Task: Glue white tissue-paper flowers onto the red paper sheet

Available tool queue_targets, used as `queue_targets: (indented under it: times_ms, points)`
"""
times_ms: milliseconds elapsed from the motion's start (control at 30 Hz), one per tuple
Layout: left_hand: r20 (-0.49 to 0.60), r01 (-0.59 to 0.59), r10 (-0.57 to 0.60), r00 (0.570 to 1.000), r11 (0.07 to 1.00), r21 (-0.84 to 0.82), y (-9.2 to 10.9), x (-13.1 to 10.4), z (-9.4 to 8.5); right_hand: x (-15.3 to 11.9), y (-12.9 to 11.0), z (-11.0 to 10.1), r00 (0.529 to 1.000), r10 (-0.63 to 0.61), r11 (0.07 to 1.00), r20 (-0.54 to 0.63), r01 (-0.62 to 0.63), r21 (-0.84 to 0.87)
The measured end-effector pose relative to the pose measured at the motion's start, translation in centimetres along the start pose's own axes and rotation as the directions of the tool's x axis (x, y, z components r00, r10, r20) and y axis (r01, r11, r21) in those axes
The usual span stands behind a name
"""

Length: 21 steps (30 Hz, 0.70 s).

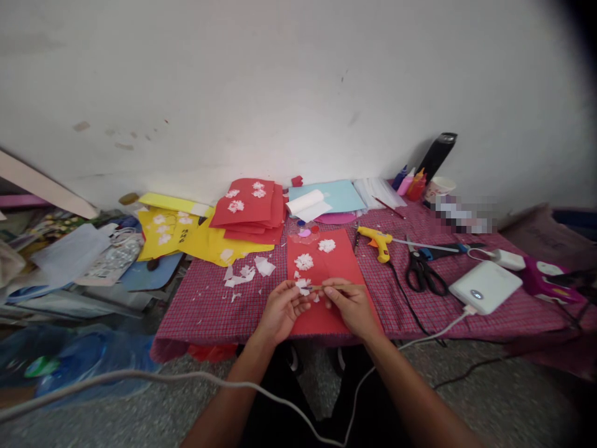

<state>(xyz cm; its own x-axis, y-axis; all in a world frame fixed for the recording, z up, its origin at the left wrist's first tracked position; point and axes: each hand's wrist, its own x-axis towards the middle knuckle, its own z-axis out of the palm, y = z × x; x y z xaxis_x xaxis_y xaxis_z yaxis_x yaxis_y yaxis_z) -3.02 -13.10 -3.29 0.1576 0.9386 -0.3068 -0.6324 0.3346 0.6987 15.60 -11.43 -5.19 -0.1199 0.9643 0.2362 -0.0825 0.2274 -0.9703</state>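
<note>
Above a red sheet [326, 267] at the table's front, both my hands meet around a small white paper piece [303, 284]. My left hand [285, 309] pinches the paper between thumb and fingers. A thin wooden stick [345, 287], perhaps a brush handle, lies in my right hand [352, 308], closed around it. The stick's tip points left and meets the white paper. Two ruffled white paper flowers [305, 261] sit on the red sheet beyond my hands, with small white scraps near my fingers.
Torn white paper [265, 266] lies left of the red sheet. Behind it are stacked red sheets [247, 205] and yellow sheets [224, 246]. To the right are a yellow glue gun [377, 241], black scissors [422, 274] and a white power bank [486, 286]. A white cable [252, 387] crosses in front of me.
</note>
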Motion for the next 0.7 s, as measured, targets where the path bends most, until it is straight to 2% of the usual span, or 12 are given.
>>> queue_targets:
  times_ms: [167, 700]
  points:
    - [-0.03, 0.003, -0.002, 1.0, 1.0, 0.016, 0.07, -0.05, 0.16, -0.05, 0.2, 0.05, 1.0, -0.003, 1.0, 0.009, 0.003, -0.011]
    - [-0.007, -0.018, 0.018, 1.0, 0.999, 0.028, 0.04, -0.36, 0.13, 0.02, -0.02, 0.1, 1.0, -0.022, 0.999, 0.012, 0.023, -0.044]
